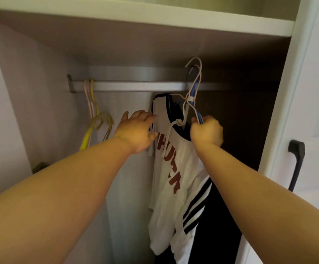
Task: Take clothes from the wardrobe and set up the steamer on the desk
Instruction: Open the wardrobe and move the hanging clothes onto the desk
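Note:
Inside the open wardrobe, a white shirt with red letters [174, 168] hangs from the metal rail [135, 86], in front of a dark garment with white stripes [208, 216]. Their blue and pale hangers [192, 92] hook near the rail, the pale hook raised above it. My right hand [206, 131] grips the lower ends of these hangers. My left hand [136, 130] holds the shirt's left edge with curled fingers. No steamer or desk is in view.
A yellow hanger and pale hangers [93, 113] dangle at the rail's left end. A shelf [135, 16] runs above the rail. The white wardrobe door with a dark handle [296, 164] stands at the right.

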